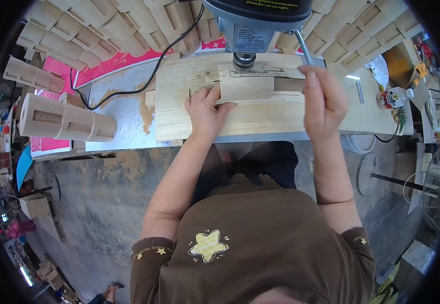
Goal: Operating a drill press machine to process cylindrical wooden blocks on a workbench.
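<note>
Left hand (206, 112) lies spread on a pale wooden board (179, 126), its fingers at the left end of a smooth wooden piece (247, 87) and its thumb reaching along the near edge; right hand (326, 99) is raised and curled narrow around the lower end of a grey lever (305, 48). From the left, a row of slotted wooden cylinders (70, 133) lies end to end on the tabletop (124, 124), with pink sheeting (50, 145) showing beneath and, behind, close ranks of similar slotted pieces (103, 25). A black cable (144, 87) loops from there up toward the machine, past a scatter of sawdust (147, 115) just beside the board's left edge. Near the middle, the smooth wooden piece rests on the board among thin wooden strips, almost directly below the dark metal chuck (244, 62) of a grey drill press (260, 30); whether a bit touches the wood cannot be told. The lever slants down from the press's right side into the right hand. Farther right, a slim metal strip (360, 92) lies on the tabletop, then a labelled container (393, 98) near its right end, with a white bucket (359, 144) on the floor below.
</note>
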`<state>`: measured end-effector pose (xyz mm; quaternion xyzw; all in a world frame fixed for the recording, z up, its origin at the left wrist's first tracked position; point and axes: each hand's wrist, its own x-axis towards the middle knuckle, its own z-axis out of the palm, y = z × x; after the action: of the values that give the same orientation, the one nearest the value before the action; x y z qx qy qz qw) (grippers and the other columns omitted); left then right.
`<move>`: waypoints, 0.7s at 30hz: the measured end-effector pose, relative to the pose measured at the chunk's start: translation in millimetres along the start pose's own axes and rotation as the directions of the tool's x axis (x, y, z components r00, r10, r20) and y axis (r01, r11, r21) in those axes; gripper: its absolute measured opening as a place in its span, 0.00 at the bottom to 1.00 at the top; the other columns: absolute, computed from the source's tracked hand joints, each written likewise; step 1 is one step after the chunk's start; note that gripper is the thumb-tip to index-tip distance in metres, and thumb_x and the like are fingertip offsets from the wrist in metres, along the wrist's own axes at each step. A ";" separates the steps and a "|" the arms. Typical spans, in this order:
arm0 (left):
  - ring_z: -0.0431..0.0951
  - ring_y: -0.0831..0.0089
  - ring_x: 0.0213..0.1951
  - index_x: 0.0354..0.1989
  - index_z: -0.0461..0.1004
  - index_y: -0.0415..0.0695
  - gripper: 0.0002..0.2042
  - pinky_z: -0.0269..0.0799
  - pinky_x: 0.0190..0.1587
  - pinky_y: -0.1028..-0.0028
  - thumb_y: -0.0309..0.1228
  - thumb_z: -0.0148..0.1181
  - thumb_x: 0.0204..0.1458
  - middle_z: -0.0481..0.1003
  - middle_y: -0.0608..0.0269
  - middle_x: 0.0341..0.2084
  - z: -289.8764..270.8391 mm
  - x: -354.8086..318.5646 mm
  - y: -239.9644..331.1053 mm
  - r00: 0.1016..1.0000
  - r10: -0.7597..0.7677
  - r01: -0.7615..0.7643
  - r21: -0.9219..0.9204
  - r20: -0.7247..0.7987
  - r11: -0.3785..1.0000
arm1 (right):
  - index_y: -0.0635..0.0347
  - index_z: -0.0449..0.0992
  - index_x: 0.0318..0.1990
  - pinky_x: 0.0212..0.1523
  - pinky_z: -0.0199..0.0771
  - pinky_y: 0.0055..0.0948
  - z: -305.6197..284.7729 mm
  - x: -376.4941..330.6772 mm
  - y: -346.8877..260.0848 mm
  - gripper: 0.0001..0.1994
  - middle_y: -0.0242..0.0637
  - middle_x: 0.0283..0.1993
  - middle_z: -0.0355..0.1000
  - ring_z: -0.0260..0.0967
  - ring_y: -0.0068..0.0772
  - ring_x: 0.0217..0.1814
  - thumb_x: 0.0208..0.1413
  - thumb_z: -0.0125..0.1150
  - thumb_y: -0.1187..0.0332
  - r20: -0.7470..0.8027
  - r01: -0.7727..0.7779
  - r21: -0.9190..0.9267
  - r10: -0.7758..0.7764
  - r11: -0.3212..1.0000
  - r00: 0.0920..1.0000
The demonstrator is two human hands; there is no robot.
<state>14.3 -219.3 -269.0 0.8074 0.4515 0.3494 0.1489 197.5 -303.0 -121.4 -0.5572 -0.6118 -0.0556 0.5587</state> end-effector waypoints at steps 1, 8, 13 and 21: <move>0.67 0.68 0.33 0.44 0.75 0.51 0.26 0.52 0.40 0.66 0.40 0.70 0.31 0.66 0.69 0.24 0.5 1.7 1.5 1.000 0.001 -0.001 -0.003 0.002 1.000 | 0.64 0.75 0.30 0.20 0.58 0.27 4.2 -7.4 8.7 0.03 0.35 0.17 0.63 0.61 0.29 0.17 0.50 0.54 0.77 -0.001 0.023 0.005 -0.023 1.000 1.000; 0.67 0.68 0.33 0.44 0.75 0.52 0.25 0.53 0.40 0.66 0.39 0.70 0.31 0.66 0.68 0.24 -1.3 1.9 4.1 1.000 0.009 -0.010 -0.008 -0.014 1.000 | 0.64 0.74 0.33 0.22 0.56 0.30 32.8 -28.1 52.4 0.05 0.35 0.18 0.62 0.58 0.33 0.18 0.47 0.55 0.77 -0.037 0.145 -0.011 -0.146 0.989 0.989; 0.68 0.67 0.33 0.43 0.75 0.52 0.25 0.53 0.40 0.66 0.39 0.71 0.30 0.67 0.68 0.25 0.5 2.2 3.1 1.000 0.000 0.000 -0.006 -0.004 1.000 | 0.64 0.74 0.31 0.22 0.56 0.29 18.7 -15.1 37.9 0.04 0.35 0.18 0.62 0.58 0.33 0.18 0.47 0.54 0.78 -0.002 0.217 -0.056 -0.217 0.975 0.976; 0.69 0.70 0.33 0.41 0.77 0.53 0.23 0.53 0.44 0.66 0.38 0.71 0.30 0.68 0.68 0.24 -3.5 8.4 8.4 0.997 -0.067 0.070 -0.142 0.028 0.987 | 0.71 0.74 0.27 0.30 0.64 0.27 -11.0 123.9 -7.5 0.16 0.42 0.22 0.69 0.66 0.31 0.27 0.53 0.49 0.64 0.002 -0.132 -0.046 0.133 0.990 0.991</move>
<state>19.9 -217.1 -258.2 0.7826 0.4510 0.3664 0.2235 229.2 -236.7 -20.8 -0.6093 -0.5735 -0.0307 0.5467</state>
